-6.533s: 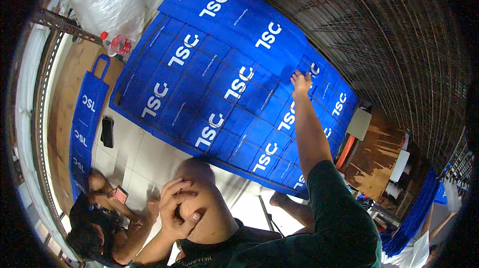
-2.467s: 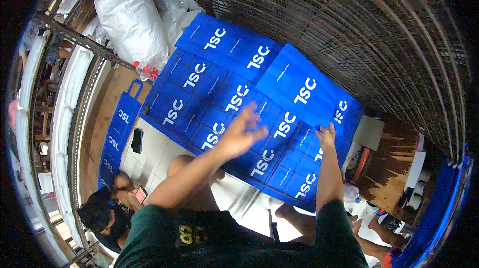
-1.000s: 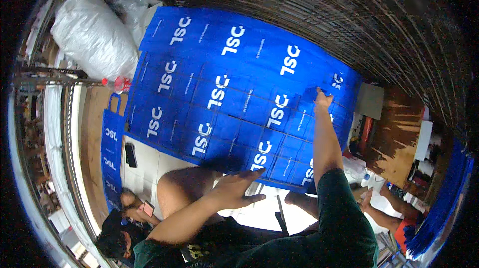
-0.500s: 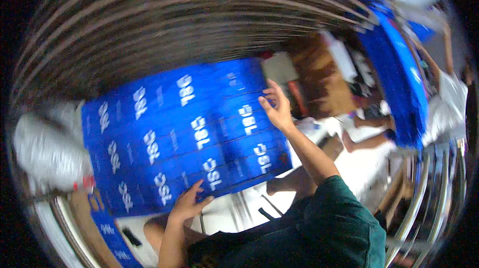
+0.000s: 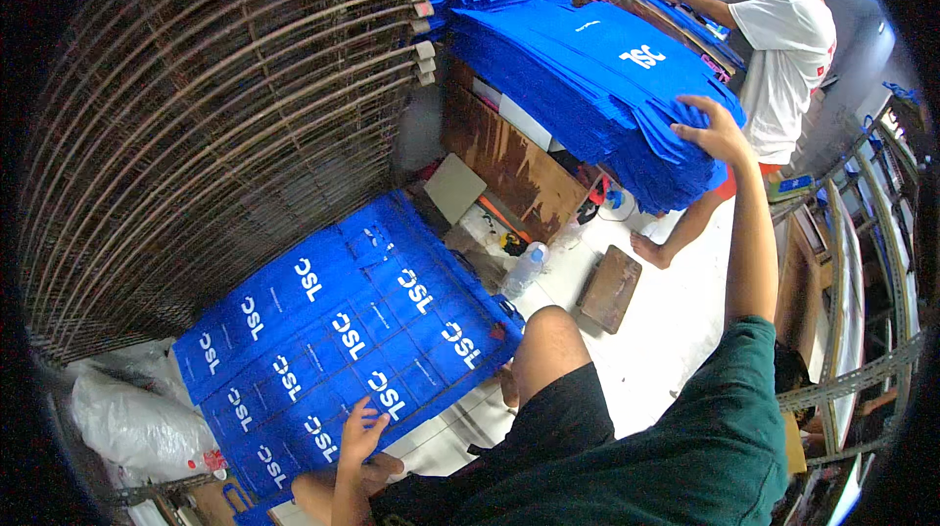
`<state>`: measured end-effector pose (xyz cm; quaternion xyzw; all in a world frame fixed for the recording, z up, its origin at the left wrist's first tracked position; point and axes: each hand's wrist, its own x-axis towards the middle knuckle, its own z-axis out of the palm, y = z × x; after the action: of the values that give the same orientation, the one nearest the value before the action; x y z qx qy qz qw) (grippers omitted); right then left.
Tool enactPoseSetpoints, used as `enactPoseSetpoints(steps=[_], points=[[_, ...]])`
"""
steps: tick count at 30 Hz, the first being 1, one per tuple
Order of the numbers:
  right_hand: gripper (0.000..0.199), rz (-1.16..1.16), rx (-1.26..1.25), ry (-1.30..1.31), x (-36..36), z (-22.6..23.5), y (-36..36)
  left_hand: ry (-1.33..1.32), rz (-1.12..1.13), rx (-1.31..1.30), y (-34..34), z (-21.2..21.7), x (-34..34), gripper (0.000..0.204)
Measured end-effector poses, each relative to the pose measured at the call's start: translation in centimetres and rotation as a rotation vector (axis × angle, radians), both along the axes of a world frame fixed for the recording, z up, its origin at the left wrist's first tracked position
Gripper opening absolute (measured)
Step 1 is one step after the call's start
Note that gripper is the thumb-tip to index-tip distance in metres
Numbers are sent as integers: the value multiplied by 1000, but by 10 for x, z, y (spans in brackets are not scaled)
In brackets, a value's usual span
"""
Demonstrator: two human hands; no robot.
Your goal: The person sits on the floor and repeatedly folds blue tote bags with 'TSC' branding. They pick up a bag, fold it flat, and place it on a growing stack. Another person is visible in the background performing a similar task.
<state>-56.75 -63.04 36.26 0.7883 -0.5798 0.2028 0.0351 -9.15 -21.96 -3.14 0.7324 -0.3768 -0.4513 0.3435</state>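
Since half a second ago, the right hand has moved from the spread sheets to the near edge of the pile of blue sheets. Metal racks stand left of the pile. Spread blue sheets with white print lie left of it, nearer the person. Beyond its right end stands a co-worker in white shirt. One whitish plastic bag rests far left of the pile; a brown block is on its near side. The left hand is well left of the pile, fingers parted, half bent. Right fingers are spread; whether they touch the pile, one cannot tell.
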Motion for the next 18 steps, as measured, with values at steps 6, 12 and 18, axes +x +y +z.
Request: enactPoseSetpoints(steps=[6,12,18], points=[[49,-48,-101,125,-3,-22,-23,-23,1,-101,-12,62,-35,58],[53,27,-11,-82,-1,-3,-25,34,-29,-177,-12,67,-65,57],[45,-151,-71,200,7,-12,-24,8,-43,-104,14,47,-94,56]])
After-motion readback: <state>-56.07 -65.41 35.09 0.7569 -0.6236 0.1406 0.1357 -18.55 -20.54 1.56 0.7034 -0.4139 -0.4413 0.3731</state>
